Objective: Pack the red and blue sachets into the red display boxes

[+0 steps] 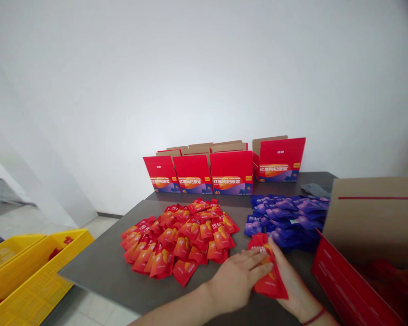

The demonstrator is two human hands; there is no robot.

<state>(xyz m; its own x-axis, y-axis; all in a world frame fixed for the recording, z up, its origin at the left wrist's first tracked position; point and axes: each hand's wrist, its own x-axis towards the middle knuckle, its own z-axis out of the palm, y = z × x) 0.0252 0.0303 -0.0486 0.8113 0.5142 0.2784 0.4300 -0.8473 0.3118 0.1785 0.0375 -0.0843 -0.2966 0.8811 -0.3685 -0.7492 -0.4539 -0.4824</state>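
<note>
Left hand (pixel 236 277) and right hand (pixel 295 284) grasp red pouches (pixel 270 290), perhaps several, long axis pointing away; open box (pixel 352 284) rightward, nearer the right.

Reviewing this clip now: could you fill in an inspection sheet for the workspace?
Surface: dark table, partly covered.
Job's things: heaped red pouches and blue pouches; printed boxes stand toward the back; a nearer open box at right has dim red contents.
Clutter: crumpled grey item beyond the blue pouches, material unclear.
Grippers: bare hands; left hand has its fingers over the held pouch bundle, right hand grips its right side.
Cables: nothing seen.
Surroundings: white wall behind; yellow crates at left.
</note>
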